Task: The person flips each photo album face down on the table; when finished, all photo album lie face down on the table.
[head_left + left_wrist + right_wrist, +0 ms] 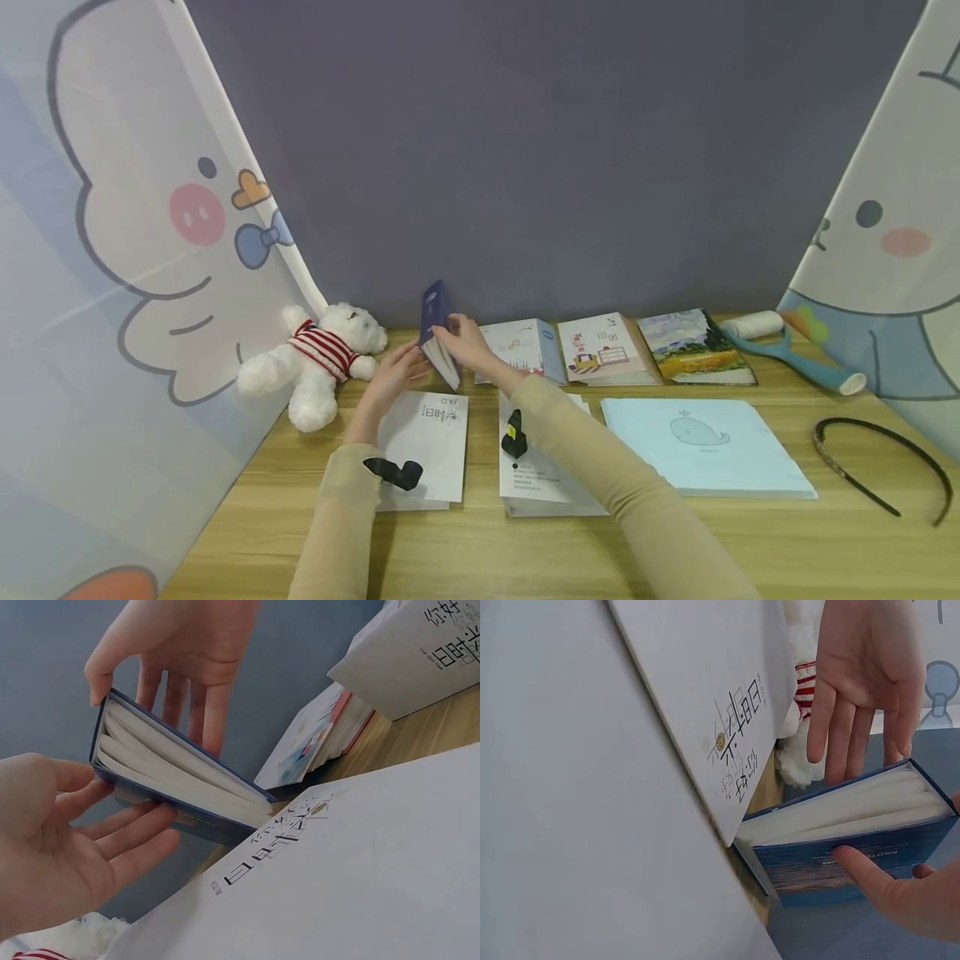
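A dark blue photo album (433, 310) is held on end, tilted, at the back of the table, its cream page edges showing. My right hand (467, 342) grips it; in the right wrist view, a digit (870, 877) presses on the lettered cover. On the other side, my left hand (397, 373) touches the album with fairly straight fingers. The left wrist view shows those fingers (131, 825) spread along one cover. Just in front lies a white book (420, 442) with black lettering. A second white book (551, 475) lies partly under my right forearm.
A white teddy bear (322, 358) in a striped sweater lies left. Along the back are two illustrated books (517, 346) (603, 346) and a landscape-covered book (697, 346). Rightward are a light blue whale-covered book (705, 450), a blue-handled lint roller (798, 358) and a headband (885, 433).
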A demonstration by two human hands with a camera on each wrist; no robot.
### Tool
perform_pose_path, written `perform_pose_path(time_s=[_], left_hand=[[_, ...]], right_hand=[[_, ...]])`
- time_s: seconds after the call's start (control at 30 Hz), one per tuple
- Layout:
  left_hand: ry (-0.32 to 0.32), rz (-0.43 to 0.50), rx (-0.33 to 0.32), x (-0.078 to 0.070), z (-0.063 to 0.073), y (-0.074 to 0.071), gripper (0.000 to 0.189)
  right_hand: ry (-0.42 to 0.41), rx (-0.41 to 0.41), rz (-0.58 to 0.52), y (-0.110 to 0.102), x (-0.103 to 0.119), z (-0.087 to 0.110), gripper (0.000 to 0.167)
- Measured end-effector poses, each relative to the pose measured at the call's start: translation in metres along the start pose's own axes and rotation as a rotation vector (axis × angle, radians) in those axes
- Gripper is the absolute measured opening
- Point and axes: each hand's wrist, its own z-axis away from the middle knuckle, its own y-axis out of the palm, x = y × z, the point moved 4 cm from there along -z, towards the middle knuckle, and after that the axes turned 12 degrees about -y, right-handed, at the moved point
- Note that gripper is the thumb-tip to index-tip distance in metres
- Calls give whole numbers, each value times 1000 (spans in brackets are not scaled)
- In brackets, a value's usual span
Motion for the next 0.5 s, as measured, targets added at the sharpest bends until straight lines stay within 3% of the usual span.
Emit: perform_pose_path(time_s=[0.3,0.5], left_hand=[[-39,-55,21,5,-5,4,49],[-31,-104,41,6,-7,5,50]], right_hand=[[-62,42,9,-6,2,1,52],[18,63,-45,-8,-3,1,45]])
